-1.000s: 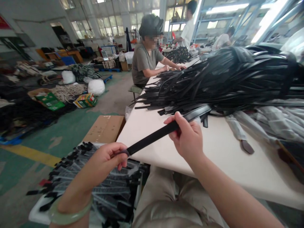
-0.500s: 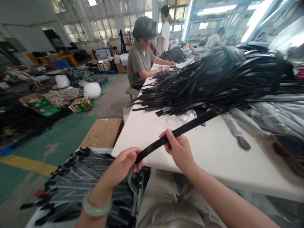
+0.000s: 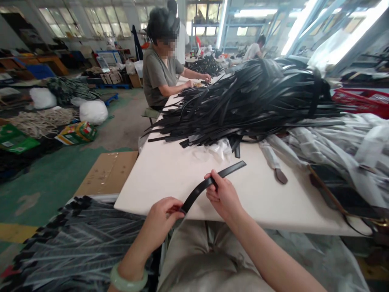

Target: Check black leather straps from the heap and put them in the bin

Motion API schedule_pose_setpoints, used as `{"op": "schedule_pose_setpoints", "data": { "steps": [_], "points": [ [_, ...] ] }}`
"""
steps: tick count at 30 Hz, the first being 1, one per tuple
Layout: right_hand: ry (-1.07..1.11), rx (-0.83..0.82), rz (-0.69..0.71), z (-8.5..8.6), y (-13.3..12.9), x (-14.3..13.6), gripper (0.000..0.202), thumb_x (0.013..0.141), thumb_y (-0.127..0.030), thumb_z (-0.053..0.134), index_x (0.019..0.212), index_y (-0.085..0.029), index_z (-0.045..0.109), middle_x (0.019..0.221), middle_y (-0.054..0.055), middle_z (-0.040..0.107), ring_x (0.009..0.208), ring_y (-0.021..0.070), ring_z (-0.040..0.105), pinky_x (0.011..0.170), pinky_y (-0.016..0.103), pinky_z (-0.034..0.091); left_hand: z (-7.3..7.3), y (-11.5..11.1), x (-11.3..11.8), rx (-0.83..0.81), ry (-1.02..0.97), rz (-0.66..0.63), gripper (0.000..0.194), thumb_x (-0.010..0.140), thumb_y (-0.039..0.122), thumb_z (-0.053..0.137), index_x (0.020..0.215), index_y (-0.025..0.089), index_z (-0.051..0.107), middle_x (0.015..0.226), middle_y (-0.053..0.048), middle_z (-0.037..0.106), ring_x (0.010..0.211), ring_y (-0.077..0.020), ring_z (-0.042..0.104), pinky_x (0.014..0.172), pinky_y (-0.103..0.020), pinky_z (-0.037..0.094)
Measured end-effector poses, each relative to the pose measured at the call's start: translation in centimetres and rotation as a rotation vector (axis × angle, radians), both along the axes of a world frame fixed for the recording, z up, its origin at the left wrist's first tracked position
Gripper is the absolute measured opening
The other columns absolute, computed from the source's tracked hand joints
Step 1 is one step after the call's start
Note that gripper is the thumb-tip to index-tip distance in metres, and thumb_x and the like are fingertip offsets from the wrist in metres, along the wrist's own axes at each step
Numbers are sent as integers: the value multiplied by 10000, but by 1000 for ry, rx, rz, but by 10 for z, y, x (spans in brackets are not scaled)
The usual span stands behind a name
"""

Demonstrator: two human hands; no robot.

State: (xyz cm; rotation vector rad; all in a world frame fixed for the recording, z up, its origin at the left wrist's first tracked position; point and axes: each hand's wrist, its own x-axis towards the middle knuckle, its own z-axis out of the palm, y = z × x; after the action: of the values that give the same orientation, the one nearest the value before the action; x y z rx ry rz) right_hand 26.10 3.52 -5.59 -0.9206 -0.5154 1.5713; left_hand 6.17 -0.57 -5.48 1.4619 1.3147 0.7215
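A black strap, leather-like and slightly shiny, curves upward between my two hands above the near edge of the table. My left hand pinches its lower end between thumb and fingers. Farther along, my right hand grips the strap, and its free end points to the upper right. A large heap of similar black straps lies across the table beyond my hands. Below my left arm are many black-ended straps in clear wrapping.
The pale table has its corner at my left. A cardboard box stands beside it. White-wrapped straps and a red basket are on the right. A co-worker sits at the table's far left side.
The view has turned right and dipped. The strap, straighter before, now bends between my hands and shows a shinier face. My left hand has gone from a wrapped grip to a fingertip pinch.
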Motion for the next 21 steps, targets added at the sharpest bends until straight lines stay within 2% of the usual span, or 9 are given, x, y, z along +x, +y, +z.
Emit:
{"op": "schedule_pose_setpoints", "data": {
  "steps": [1, 2, 7, 9, 12, 14, 16, 18, 21],
  "points": [
    [-2, -7, 2, -1, 0, 3, 411, 718, -536, 743, 751, -146, 617, 443, -99, 393, 344, 30, 180, 353, 188, 107, 0, 0, 3, 13, 13, 6, 72, 734, 147, 666, 753, 210, 694, 804, -20, 681, 796, -211, 613, 791, -323, 452],
    [-6, -9, 3, -2, 0, 5, 413, 716, -536, 745, 750, -146, 615, 443, -100, 392, 345, 29, 176, 354, 188, 106, -1, 1, 5, 26, 19, 13, 81, 733, 148, 666, 684, 210, 681, 752, -12, 668, 766, -206, 600, 767, -315, 437],
    [-128, 67, 15, 2, -4, 16, 414, 772, -543, 719, 747, -136, 645, 418, -89, 386, 361, 43, 242, 373, 191, 137, 0, 7, 4, 16, -74, 33, 69, 705, 213, 701, 643, 183, 695, 765, -40, 702, 777, -210, 624, 757, -308, 453],
    [-298, 162, 53, 10, -10, 18, 415, 842, -547, 650, 752, -141, 655, 428, -71, 410, 382, 60, 306, 382, 196, 173, 6, 7, 2, -10, -121, 17, 87, 680, 238, 723, 632, 168, 704, 740, -48, 703, 744, -206, 624, 721, -301, 462],
    [-672, 375, 88, 30, -21, 19, 401, 944, -494, 519, 791, -156, 670, 467, -48, 459, 417, 86, 398, 414, 214, 265, 21, 7, 1, -42, -160, 0, 94, 640, 236, 754, 618, 154, 714, 688, -44, 695, 682, -186, 608, 657, -278, 447],
    [-884, 517, 52, 46, -26, 20, 365, 968, -429, 492, 828, -159, 693, 491, -33, 493, 448, 104, 456, 455, 229, 324, 34, 5, 0, -51, -165, 16, 96, 625, 228, 770, 611, 149, 718, 657, -38, 688, 642, -170, 588, 616, -263, 423],
    [-1002, 631, 38, 59, -29, 18, 334, 972, -390, 490, 864, -165, 713, 515, -22, 522, 474, 119, 498, 485, 240, 363, 45, 3, -1, -47, -168, 40, 103, 618, 229, 780, 599, 147, 720, 638, -37, 685, 620, -162, 573, 595, -256, 409],
    [-984, 720, 140, 64, -31, 10, 319, 979, -375, 484, 908, -178, 726, 545, -16, 555, 491, 127, 527, 504, 242, 397, 55, 0, -2, -31, -174, 62, 103, 619, 230, 780, 604, 145, 723, 633, -37, 687, 618, -162, 568, 594, -257, 409],
    [-851, 825, 352, 55, -37, -15, 300, 994, -339, 456, 1053, -209, 720, 724, 24, 684, 643, 157, 629, 631, 261, 484, 63, -5, -6, 14, -177, 108, 125, 650, 249, 769, 626, 140, 712, 615, -21, 667, 605, -154, 547, 590, -256, 395]
  ]
}}
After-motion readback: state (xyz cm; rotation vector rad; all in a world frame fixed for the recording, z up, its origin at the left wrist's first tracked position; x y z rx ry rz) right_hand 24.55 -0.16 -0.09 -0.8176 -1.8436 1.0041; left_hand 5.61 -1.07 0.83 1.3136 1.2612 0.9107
